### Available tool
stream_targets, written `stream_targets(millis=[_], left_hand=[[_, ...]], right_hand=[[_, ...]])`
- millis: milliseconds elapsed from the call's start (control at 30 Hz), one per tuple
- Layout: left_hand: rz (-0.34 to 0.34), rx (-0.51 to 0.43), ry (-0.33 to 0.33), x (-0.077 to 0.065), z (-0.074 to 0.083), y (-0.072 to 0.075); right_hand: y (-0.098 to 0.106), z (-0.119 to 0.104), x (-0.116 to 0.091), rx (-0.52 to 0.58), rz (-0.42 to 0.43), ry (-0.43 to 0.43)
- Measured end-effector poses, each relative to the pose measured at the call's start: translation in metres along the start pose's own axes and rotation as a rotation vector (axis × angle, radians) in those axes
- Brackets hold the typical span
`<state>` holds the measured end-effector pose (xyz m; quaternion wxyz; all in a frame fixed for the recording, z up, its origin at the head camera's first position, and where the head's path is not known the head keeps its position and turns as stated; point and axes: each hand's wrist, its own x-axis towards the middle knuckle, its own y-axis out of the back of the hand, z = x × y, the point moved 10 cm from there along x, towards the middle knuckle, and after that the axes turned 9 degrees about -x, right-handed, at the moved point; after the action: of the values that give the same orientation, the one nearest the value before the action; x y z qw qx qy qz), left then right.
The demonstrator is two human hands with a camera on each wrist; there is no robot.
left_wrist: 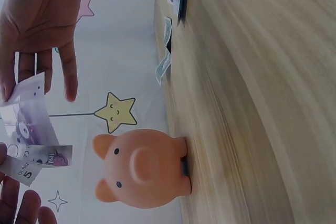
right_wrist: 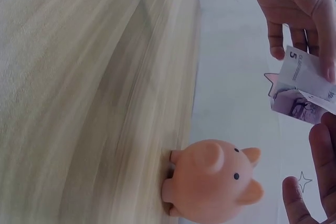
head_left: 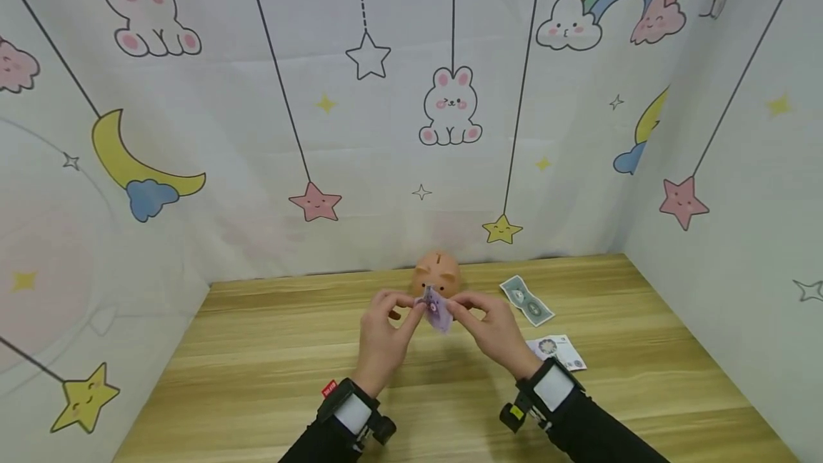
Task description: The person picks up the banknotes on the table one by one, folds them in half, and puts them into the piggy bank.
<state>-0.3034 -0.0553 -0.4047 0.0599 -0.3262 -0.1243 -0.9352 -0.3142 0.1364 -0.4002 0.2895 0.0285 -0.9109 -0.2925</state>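
My left hand (head_left: 383,334) and right hand (head_left: 491,327) each pinch one side of a folded purple banknote (head_left: 437,311) between thumb and fingers. The note is held up above the table, and a printed 5 shows on its pale end (left_wrist: 26,174) in the left wrist view. Just beyond it, an orange piggy bank (head_left: 437,266) stands upright, facing me, with a slot along its top. In the head view the note overlaps the lower part of its face. The right wrist view shows the note's purple portrait side (right_wrist: 296,106), with the piggy bank (right_wrist: 212,177) apart from both hands.
Right of the piggy bank, a creased green banknote (head_left: 527,301) lies on the wooden table (head_left: 270,349). Nearer my right wrist is another pale purple note (head_left: 559,351), partly covered by the arm. Cartoon-printed cloth walls (head_left: 386,163) stand at the table's back and sides.
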Motion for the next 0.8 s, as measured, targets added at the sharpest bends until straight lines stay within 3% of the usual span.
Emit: stream_targets(millis=[167, 567, 800], left_hand=[[0.043, -0.041, 0.055, 0.003, -0.010, 0.012], [0.135, -0.173, 0.307, 0.003, -0.043, 0.028], [0.108, -0.192, 0.317, 0.003, -0.046, 0.026]], right_hand=[[0.010, 0.000, 0.003, -0.035, 0.015, 0.021], [0.029, -0.002, 0.005, -0.097, 0.034, 0.044], [0.026, -0.006, 0.006, -0.133, 0.020, 0.057]])
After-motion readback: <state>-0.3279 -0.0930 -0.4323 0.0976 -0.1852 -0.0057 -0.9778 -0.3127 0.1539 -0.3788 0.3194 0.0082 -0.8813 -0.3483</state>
